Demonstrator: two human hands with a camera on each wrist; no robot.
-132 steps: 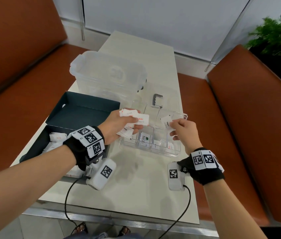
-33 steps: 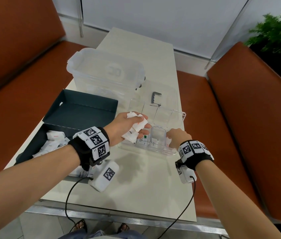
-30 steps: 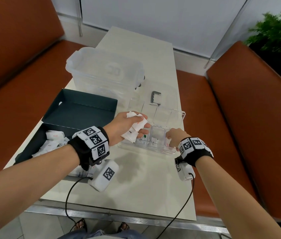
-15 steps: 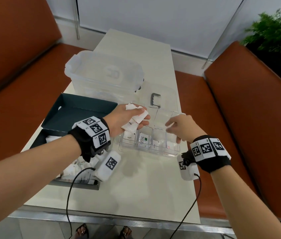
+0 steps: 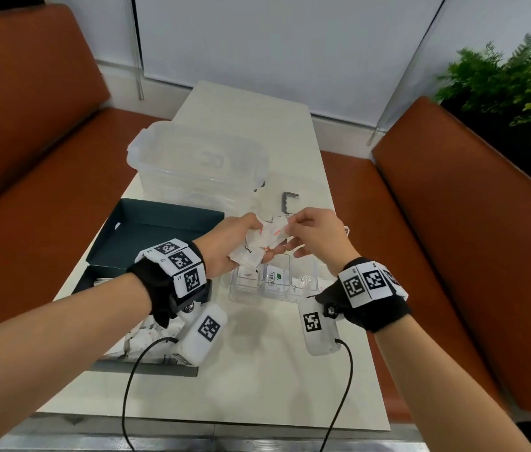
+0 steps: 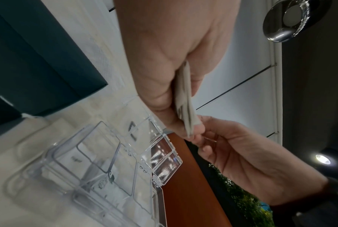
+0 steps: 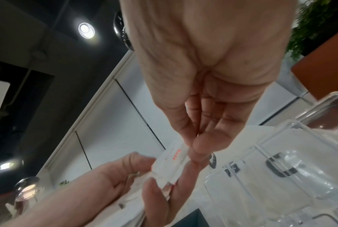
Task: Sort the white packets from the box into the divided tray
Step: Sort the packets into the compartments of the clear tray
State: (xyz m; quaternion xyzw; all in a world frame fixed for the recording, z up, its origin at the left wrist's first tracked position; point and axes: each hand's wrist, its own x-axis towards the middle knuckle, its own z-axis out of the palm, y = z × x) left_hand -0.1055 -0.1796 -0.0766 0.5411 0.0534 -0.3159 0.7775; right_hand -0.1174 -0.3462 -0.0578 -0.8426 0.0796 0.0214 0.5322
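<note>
Left hand (image 5: 225, 247): I hold a bunch of white packets (image 5: 257, 247).
Right hand (image 5: 314, 234): I pinch the top packet (image 5: 275, 231).
Risk: I might pull two, or drop some.

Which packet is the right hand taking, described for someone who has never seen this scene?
Find the clear divided tray on the pale table; just above it the left hand grips a bunch of white packets. The one meant is the top packet, red-printed, its end pinched by the right hand.
</note>
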